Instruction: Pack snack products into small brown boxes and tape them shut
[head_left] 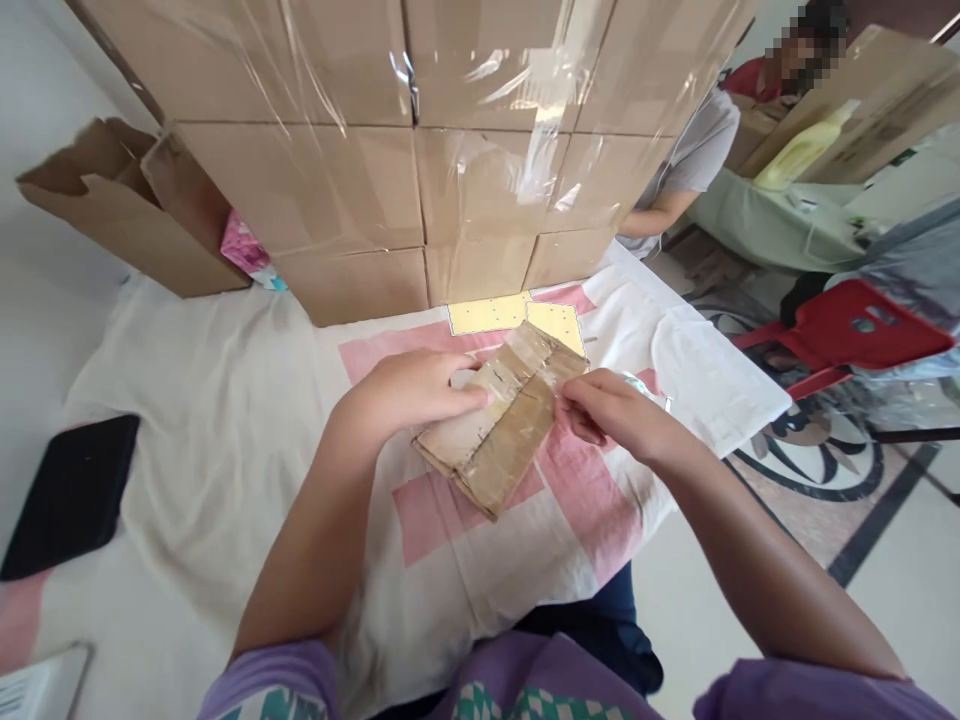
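Observation:
A flat, taped piece of brown cardboard (pixel 499 420) lies tilted on the white and pink cloth (pixel 225 420) in front of me. My left hand (pixel 412 390) presses down on its upper left part, fingers curled over the edge. My right hand (pixel 611 410) pinches its right edge between thumb and fingers. Two yellow sheets (pixel 517 315) with small dots lie just behind the cardboard on the cloth.
A tall stack of cardboard boxes wrapped in clear film (pixel 420 140) stands close behind. An open empty box (pixel 127 205) lies at the left, a black phone (pixel 71 495) near the left edge. At the right are a red stool (pixel 847 330), a seated person (pixel 697 150) and a yellow bottle (pixel 806 150).

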